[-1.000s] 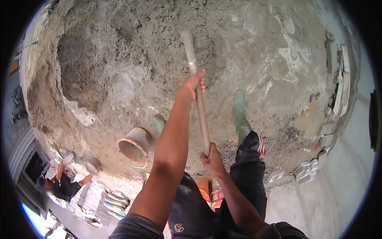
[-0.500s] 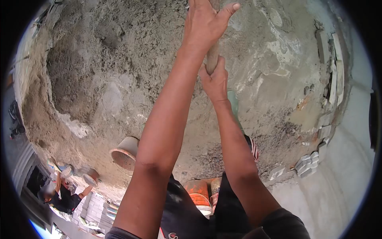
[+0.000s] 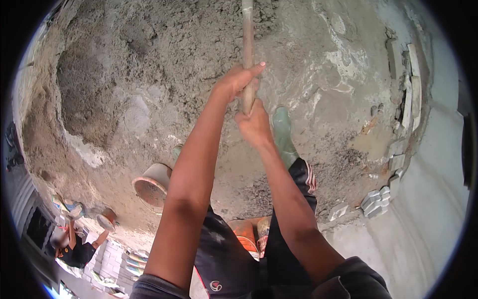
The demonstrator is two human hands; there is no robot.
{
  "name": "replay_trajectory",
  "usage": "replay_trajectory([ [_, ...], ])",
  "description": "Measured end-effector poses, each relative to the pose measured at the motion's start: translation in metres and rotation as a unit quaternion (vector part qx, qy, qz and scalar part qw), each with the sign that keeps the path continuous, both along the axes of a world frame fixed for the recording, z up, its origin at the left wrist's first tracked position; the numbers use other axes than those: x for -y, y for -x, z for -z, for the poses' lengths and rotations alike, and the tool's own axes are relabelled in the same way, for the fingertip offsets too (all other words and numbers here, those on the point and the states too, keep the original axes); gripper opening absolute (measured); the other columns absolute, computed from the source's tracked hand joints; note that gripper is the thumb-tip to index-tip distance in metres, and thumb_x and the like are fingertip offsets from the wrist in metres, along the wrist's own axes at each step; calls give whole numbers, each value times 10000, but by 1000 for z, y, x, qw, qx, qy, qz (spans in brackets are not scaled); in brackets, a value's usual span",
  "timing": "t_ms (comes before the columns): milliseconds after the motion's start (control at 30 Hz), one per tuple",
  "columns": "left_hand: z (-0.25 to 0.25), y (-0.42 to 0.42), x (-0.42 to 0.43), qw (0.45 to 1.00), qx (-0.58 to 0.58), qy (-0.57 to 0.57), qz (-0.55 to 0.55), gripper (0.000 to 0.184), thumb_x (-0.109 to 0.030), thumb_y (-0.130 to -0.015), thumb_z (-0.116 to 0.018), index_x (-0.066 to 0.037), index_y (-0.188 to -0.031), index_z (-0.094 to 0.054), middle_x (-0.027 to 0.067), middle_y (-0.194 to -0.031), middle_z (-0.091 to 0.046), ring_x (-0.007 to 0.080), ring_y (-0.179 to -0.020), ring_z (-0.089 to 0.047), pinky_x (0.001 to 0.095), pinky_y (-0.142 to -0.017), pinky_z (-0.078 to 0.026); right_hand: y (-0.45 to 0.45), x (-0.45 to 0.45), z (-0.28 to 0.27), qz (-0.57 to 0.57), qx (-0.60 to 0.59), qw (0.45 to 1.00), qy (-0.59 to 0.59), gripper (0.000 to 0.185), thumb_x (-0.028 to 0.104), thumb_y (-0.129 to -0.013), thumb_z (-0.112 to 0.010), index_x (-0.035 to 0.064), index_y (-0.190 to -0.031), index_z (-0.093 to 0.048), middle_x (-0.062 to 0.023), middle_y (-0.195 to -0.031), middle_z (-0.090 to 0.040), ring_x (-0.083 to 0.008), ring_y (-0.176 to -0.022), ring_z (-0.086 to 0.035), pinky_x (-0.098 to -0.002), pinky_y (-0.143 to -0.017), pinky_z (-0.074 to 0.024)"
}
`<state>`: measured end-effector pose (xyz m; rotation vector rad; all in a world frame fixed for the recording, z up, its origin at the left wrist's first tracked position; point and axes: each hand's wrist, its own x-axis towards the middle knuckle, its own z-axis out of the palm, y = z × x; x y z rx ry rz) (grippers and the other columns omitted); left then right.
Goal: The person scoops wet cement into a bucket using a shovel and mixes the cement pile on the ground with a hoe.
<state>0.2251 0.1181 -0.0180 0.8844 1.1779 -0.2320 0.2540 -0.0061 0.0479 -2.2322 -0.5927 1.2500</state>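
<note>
A long wooden handle [image 3: 248,42] runs from my hands up past the top edge of the view, so the tool's working end is out of sight. My left hand [image 3: 237,82] is wrapped round the handle, its thumb sticking out to the right. Just below it, my right hand [image 3: 256,125] grips the handle's near end. Beyond and to the left of my hands spreads wet grey mortar mix [image 3: 164,55], rough and lumpy. A green rubber boot [image 3: 284,132] on my foot stands on the ground beside my right hand.
A mortar-stained bucket [image 3: 152,184] stands left of my left forearm. An orange bucket [image 3: 244,231] is behind my legs. Paving blocks [image 3: 376,202] lie at the right, below long pale strips [image 3: 411,89]. At lower left, another person [image 3: 77,249] reaches to a bucket [image 3: 106,219].
Both hands have come back toward my body with the handle, the left one farther, so the hands are now closer together. More of the handle and the green boot shows.
</note>
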Motion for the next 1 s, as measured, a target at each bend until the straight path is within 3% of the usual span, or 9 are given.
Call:
replay_trajectory([
  [133,11,20,21,935,48,142,-322,546,-419,-901,-786,-10,-1209,-598,129,-924,-682,184,-835,-688,324,-664,-556,70,132,-42,-28,-80,994,66,400,118,-883,-662,-24,-1205,-473,-212,-824,-641,-345,-766,-689,-433,-687,-526],
  [200,30,54,85,949,-61,115,-289,366,-323,-903,-803,-54,-1009,-579,41,-759,-615,137,-605,-590,265,-519,-469,91,201,-51,-56,-113,986,106,408,131,-886,-671,-22,-1209,-474,-217,-813,-639,-365,-754,-691,-449,-671,-529],
  [367,-31,108,171,933,-19,82,-350,273,-234,-909,-792,-81,-872,-568,12,-683,-570,115,-538,-526,276,-504,-431,114,301,-21,-159,-24,987,6,404,157,-886,-687,-5,-1193,-479,-212,-771,-623,-422,-710,-658,-485,-642,-517],
  [500,-121,97,101,924,84,-63,-368,250,-184,-930,-767,-77,-785,-594,11,-652,-581,111,-545,-546,268,-513,-430,101,245,3,-85,-91,992,-28,399,81,-819,-701,-6,-1173,-541,-239,-931,-636,-461,-853,-641,-517,-754,-523],
  [600,-151,45,24,889,66,-243,-383,250,-198,-921,-777,-28,-960,-598,39,-702,-604,127,-560,-560,276,-524,-439,53,142,7,-101,8,984,-146,393,75,-816,-674,3,-1180,-543,-260,-1024,-636,-468,-934,-636,-518,-811,-518],
  [700,-119,7,-36,840,76,-376,-384,350,-195,-910,-773,28,-1068,-556,80,-758,-628,151,-598,-602,289,-541,-464,27,80,6,-96,27,986,-131,346,65,-880,-642,-12,-1175,-479,-240,-828,-636,-437,-715,-649,-465,-634,-512],
  [767,-32,4,-58,831,-1,-465,-306,343,-163,-904,-757,63,-1047,-543,107,-783,-643,166,-620,-636,295,-546,-492,27,66,0,-106,6,992,-65,341,60,-880,-644,-18,-1170,-484,-201,-792,-638,-360,-635,-647,-431,-584,-502],
  [900,107,52,18,979,-118,-40,-160,391,-109,-840,-641,157,-1124,-610,209,-890,-708,255,-617,-700,372,-585,-540,69,87,-34,30,-251,960,121,314,72,-827,-630,-48,-1096,-521,-178,-775,-631,-317,-719,-665,-428,-666,-521],
  [1000,72,78,83,968,-141,24,-205,333,-65,-857,-649,153,-1098,-574,165,-785,-640,228,-581,-637,358,-486,-496,92,150,-46,-1,-207,964,169,320,105,-826,-645,-34,-1091,-531,-175,-769,-632,-300,-704,-662,-423,-657,-523],
])
